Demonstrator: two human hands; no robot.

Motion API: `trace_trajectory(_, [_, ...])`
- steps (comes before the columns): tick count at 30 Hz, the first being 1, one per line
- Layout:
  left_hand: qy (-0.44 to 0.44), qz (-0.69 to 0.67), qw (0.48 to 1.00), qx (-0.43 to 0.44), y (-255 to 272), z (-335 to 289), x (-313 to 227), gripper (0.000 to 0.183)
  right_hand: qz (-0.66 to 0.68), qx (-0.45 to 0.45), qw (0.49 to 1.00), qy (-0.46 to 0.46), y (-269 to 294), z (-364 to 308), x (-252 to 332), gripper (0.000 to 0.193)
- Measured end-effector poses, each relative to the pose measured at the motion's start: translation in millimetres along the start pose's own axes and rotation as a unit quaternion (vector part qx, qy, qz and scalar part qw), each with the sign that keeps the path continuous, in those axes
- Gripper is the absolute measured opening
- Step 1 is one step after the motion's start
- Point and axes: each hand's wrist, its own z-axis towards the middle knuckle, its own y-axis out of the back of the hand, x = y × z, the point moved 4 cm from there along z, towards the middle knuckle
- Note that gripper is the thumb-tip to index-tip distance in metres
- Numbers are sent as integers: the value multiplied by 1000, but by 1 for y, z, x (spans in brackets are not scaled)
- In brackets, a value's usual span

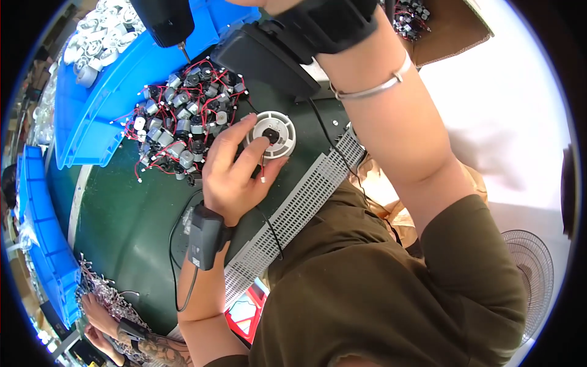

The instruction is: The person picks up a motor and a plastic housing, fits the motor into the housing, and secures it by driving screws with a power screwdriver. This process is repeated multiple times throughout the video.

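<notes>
My left hand grips a round white plastic housing on the green work surface, with fingers and thumb at its rim. One fingertip presses by the small black part in the housing's middle. A thin red wire with a white plug hangs out below it. Of my right hand only a sliver shows at the top edge, its fingers cut off. Left of it, a black electric screwdriver hangs bit-down over a heap of small motors with red wires; whether my right hand holds it is out of view.
A blue bin with white plastic parts stands behind the motors. More blue bins line the left. A perforated grey strip edges the table near me. At lower left, another person's hands work at a wire pile.
</notes>
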Motion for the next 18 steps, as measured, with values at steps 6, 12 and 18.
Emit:
trace_trajectory(6, [12,51,998,20,7,-4,0,38,58,59,993,-79,-12,-14,3,23])
trace_trajectory(12, [53,-42,997,32,0,9,-5,35,-121,-168,975,-81,30,-63,68,39])
trace_trajectory(18, [50,-71,992,91,6,2,8,35,-71,-269,952,-127,65,-104,51,41])
